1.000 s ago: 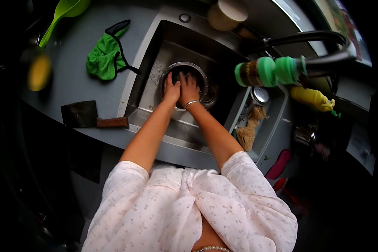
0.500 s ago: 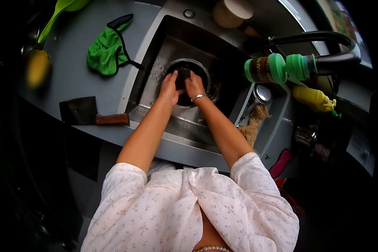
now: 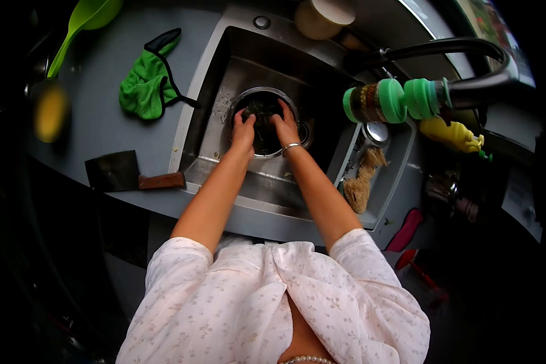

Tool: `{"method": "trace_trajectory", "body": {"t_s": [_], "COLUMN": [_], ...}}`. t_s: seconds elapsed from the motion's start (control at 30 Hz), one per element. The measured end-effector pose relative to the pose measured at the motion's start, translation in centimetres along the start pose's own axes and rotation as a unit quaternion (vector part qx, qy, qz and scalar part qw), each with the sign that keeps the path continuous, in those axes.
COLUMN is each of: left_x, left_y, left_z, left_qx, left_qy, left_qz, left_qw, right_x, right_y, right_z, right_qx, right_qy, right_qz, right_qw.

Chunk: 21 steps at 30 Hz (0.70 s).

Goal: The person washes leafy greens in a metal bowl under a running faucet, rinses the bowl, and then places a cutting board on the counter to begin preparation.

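A round metal bowl (image 3: 262, 91) stands in the steel sink (image 3: 224, 100), with a dark green, leafy-looking mass (image 3: 261, 118) inside. At the bowl's left side is my left hand (image 3: 243, 132), its thumb and fingers apart beside the dark mass. My right hand (image 3: 285, 128), with a silver bracelet at the wrist, reaches in from the right side, thumb and fingers apart. The dark contents lie between both hands; their exact shape is hard to make out.
Left of the sink lie a green cloth (image 3: 144, 85) and a cleaver (image 3: 114, 171). A black faucet with a green-ringed filter (image 3: 391, 100) overhangs the right side. A grey tray (image 3: 379, 203) holds a brown scrubber (image 3: 359, 185). A yellow bottle (image 3: 449, 134) stands beyond.
Both hands have moved apart to opposite sides of the bowl. The dark piece seen between them half a second ago is no longer distinct, and more of the dark green mass shows.
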<state>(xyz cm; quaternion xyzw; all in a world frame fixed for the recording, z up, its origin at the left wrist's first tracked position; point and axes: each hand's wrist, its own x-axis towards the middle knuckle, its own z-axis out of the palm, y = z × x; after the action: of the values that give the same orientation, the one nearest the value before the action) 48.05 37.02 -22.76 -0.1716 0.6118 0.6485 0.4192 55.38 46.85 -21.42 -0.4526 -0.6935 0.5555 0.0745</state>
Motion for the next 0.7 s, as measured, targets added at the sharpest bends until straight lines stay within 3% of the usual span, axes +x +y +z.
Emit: {"method": "trace_trajectory", "body": {"t_s": [0.07, 0.1, 0.2, 0.23, 0.27, 0.37, 0.53, 0.63, 0.7], "left_x": [-0.6, 1.9, 0.0, 0.3, 0.6, -0.6, -2.7, -3.5, -3.7], "left_y": [0.5, -2.0, 0.8, 0.6, 0.4, 1.4, 1.9, 2.5, 2.7], "left_z": [1.3, 1.4, 2.7, 2.3, 2.1, 2.2, 2.1, 1.5, 1.2], "left_qx": [-0.088, 0.030, -0.016, -0.087, -0.159, -0.136, -0.179, -0.177, -0.174], "left_qy": [0.021, 0.101, 0.118, 0.062, 0.006, -0.006, -0.044, -0.091, -0.130], "left_qz": [-0.059, -0.039, -0.115, -0.088, -0.060, -0.048, -0.011, 0.007, 0.038], "left_qw": [0.994, 0.994, 0.986, 0.990, 0.985, 0.990, 0.983, 0.980, 0.975], "right_x": [0.6, 0.9, 1.2, 1.0, 0.8, -0.7, -0.2, -0.3, -0.7], "right_y": [1.0, 1.6, 1.5, 1.4, 1.1, -2.1, -2.3, -3.4, -3.8], "right_z": [2.9, 4.1, 4.6, 4.3, 4.4, 3.0, 1.5, 2.4, 1.7], "right_qx": [0.001, -0.031, 0.124, 0.194, 0.257, 0.324, 0.209, 0.293, 0.308], "right_qy": [0.048, 0.056, 0.018, -0.018, 0.028, 0.062, 0.103, 0.183, 0.144], "right_qz": [0.099, 0.142, 0.104, 0.081, 0.076, 0.097, 0.111, 0.094, 0.118], "right_qw": [0.994, 0.988, 0.987, 0.977, 0.963, 0.939, 0.966, 0.934, 0.933]}}
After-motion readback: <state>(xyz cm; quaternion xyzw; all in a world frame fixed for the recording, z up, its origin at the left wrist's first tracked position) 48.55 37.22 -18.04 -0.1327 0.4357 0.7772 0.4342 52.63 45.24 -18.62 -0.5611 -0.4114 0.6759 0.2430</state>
